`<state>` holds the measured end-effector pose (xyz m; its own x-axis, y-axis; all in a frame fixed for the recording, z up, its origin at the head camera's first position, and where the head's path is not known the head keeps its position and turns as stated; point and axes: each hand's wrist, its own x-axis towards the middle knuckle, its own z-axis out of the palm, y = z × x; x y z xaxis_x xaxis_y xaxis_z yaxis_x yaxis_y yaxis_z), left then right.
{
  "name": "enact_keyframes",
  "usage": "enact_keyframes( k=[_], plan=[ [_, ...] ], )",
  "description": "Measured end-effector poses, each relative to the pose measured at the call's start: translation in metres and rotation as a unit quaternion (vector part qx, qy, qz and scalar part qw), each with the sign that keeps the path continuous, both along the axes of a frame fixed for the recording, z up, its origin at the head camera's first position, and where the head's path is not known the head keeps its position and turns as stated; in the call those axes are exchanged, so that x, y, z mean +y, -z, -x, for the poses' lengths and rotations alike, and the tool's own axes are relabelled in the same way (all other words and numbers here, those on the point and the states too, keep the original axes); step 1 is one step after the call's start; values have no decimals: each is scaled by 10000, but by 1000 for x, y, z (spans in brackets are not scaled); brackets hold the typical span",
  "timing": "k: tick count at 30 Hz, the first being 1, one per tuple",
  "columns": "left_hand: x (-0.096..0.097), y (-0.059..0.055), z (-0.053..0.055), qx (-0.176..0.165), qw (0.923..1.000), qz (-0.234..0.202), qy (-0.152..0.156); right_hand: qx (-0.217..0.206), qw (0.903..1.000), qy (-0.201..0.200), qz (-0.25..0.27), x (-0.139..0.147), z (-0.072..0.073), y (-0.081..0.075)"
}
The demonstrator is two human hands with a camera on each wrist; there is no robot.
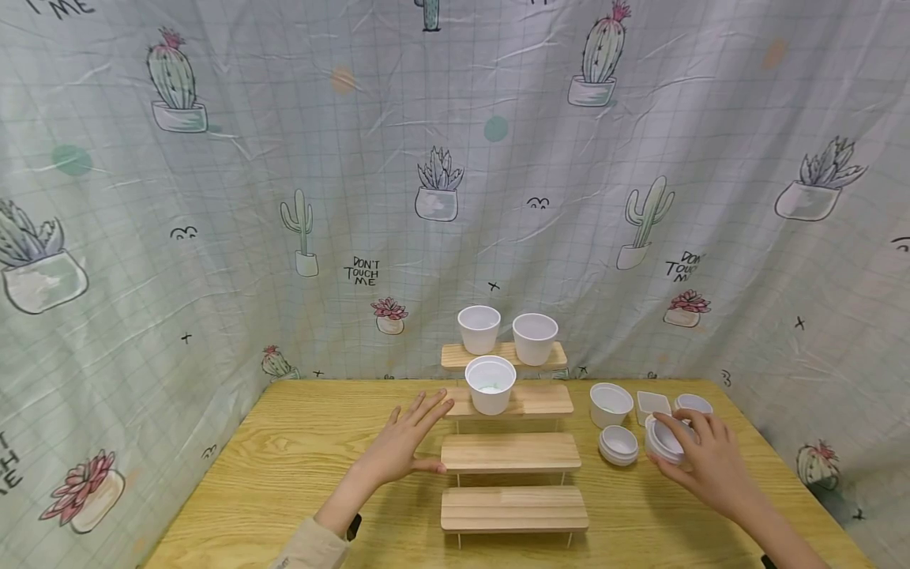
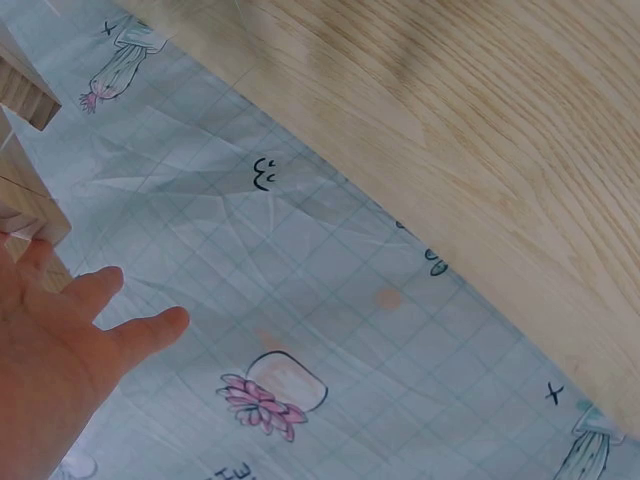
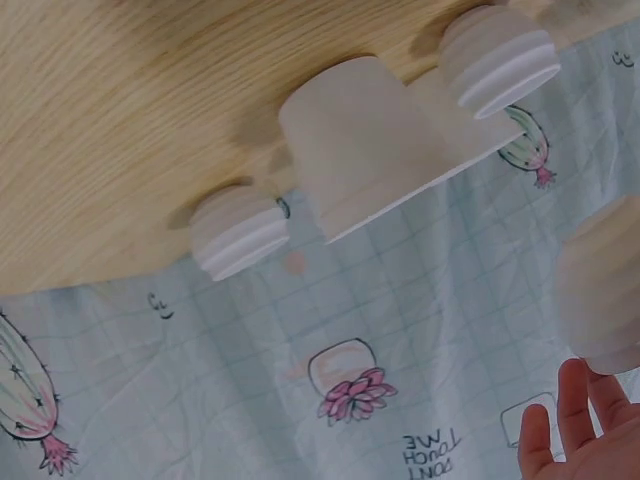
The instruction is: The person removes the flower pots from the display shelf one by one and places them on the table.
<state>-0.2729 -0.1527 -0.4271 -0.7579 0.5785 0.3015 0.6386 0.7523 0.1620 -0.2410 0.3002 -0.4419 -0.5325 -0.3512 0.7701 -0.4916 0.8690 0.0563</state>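
Note:
My right hand [image 1: 707,462] pinches a small white round bowl [image 1: 661,442] by its rim, thumb at the near side and fingers over the top. In the right wrist view, fingertips meet the edge of that bowl [image 3: 605,290]. My left hand [image 1: 401,442] is spread with fingers straight, its fingertips at the left end of the upper-middle step of a wooden tiered stand [image 1: 512,453]. Two white cups [image 1: 479,329] [image 1: 535,340] stand on the top step, and a third cup [image 1: 490,385] sits on the step below.
Left of my right hand are a larger white cup [image 1: 611,405] and a small bowl [image 1: 618,445]. A square white container [image 1: 652,405] and another round bowl [image 1: 693,405] stand behind it. A cactus-print curtain [image 1: 355,158] hangs around the wooden table [image 1: 284,450].

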Motion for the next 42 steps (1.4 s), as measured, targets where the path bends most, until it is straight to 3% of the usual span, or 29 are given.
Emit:
enact_keyframes(
  k=[12, 25, 28, 35, 42],
  plan=[
    [0, 1, 1, -22, 10000, -32, -3, 81, 9991, 413, 40, 16, 3, 6],
    [0, 1, 2, -4, 10000, -32, 22, 591, 9934, 983, 52, 31, 13, 13],
    [0, 1, 1, -18, 10000, -9, 9, 531, 9928, 1068, 54, 36, 15, 16],
    [0, 1, 1, 6, 10000, -23, 11, -44, 9909, 1343, 118, 51, 17, 23],
    [0, 1, 1, 20, 10000, -10, -12, 122, 9902, 1394, 17, 65, 24, 31]
  ],
)
